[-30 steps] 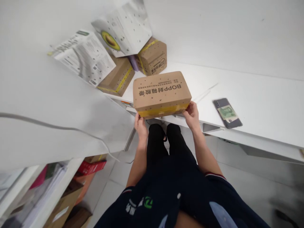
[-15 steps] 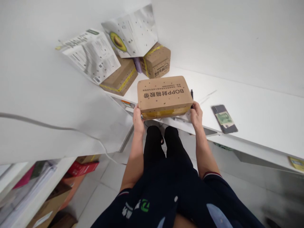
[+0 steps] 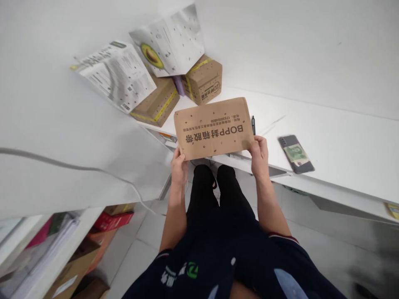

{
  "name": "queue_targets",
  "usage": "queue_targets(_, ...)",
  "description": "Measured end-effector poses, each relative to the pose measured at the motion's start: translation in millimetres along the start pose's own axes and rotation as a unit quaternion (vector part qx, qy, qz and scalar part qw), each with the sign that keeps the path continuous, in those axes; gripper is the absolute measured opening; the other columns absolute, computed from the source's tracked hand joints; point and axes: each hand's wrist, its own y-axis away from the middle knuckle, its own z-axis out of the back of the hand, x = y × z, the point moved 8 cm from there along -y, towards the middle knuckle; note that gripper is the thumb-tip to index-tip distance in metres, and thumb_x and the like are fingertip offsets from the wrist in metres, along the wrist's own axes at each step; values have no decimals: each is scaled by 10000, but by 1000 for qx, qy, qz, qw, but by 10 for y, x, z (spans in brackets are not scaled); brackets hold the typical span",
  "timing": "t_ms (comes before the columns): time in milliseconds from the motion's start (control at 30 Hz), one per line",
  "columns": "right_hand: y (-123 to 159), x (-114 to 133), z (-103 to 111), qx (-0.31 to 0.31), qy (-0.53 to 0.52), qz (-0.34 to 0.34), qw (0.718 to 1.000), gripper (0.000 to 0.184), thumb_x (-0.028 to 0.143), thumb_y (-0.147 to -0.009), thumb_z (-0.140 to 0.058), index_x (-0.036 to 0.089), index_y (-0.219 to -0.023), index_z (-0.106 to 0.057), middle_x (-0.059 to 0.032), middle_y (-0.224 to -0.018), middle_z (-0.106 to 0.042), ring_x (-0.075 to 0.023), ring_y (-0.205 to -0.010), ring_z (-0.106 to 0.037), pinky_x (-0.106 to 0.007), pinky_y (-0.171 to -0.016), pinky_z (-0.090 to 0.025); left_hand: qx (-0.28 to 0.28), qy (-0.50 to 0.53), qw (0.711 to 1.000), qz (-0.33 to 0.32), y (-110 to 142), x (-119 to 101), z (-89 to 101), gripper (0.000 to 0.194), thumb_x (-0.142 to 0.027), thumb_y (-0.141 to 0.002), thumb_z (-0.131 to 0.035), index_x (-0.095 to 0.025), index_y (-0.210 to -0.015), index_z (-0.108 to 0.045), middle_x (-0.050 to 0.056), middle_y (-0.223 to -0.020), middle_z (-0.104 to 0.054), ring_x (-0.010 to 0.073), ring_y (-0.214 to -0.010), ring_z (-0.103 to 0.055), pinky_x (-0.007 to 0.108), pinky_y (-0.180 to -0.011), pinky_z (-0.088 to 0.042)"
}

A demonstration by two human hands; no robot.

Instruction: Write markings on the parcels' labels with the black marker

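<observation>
Between my two hands is a brown cardboard box [image 3: 215, 128], held above the front edge of the white desk [image 3: 330, 153]. Its printed face, with black lettering that reads upside down, is turned up toward me. My left hand [image 3: 179, 168] grips the near left corner, thumb on top. At the near right corner my right hand [image 3: 259, 155] is closed on the box in the same way, thumb over the edge. The fingers under the box are hidden. A black pen [image 3: 253, 125] lies on the desk just past my right hand.
A phone [image 3: 296, 153] with a banknote in its case lies on the desk to the right. At the back left, two taped cartons [image 3: 204, 81] stand beside white printed packages [image 3: 171, 43]. A grey cable [image 3: 77, 167] crosses the left side. Shelves [image 3: 71, 245] hold papers and boxes at lower left.
The box has tilted so that its printed top faces me more squarely and the yellow-taped near side no longer shows. Both hands stay on it, with the thumbs now on its top face.
</observation>
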Motion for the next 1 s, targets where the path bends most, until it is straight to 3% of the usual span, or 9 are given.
queue_targets(133, 64, 81, -39, -27, -35, -7, 999, 425, 552, -804, -706, 248, -1031, -515, -34, -1035, -629, -193, -970, -638, -326, -773, -541, 24, 19, 999, -35, 22, -29, 5, 453, -409, -682, -757, -253, -1104, -701, 49, -1177, -696, 230, -1086, -643, 307, -863, -551)
queue_targets(367, 100, 18, -69, -33, -46, 5, 998, 469, 575, -787, -691, 250, -1072, -511, -48, -1078, -622, -214, -1002, -625, -372, -817, -537, 32, 29, 997, -63, 38, -63, 43, 417, -332, -667, -734, -253, -1075, -706, 51, -1179, -697, 260, -1161, -621, 390, -1006, -519)
queue_targets(567, 31, -98, -53, -49, -30, 18, 998, 457, 600, -785, -660, 255, -1048, -516, -52, -1080, -602, -217, -1030, -597, -381, -859, -535, 35, -16, 997, -73, 16, -179, -86, 531, -336, -681, -696, -251, -1204, -678, 79, -1311, -652, 305, -1362, -501, 447, -1154, -409)
queue_targets(800, 77, -217, -32, -44, -46, 12, 998, 414, 536, -814, -646, 257, -1086, -508, -44, -1101, -613, -209, -1049, -605, -376, -881, -531, 38, -30, 995, -91, 8, -186, -123, 543, -340, -669, -664, -265, -1206, -685, 71, -1311, -661, 308, -1381, -486, 464, -1149, -418)
queue_targets(1000, 77, -298, -56, -39, -72, 6, 997, 360, 436, -786, -667, 253, -1056, -514, -34, -1078, -631, -197, -1032, -618, -381, -894, -532, 26, -37, 992, -121, -53, -68, -7, 547, -279, -679, -651, -276, -1225, -677, 56, -1332, -653, 279, -1369, -507, 441, -1171, -385)
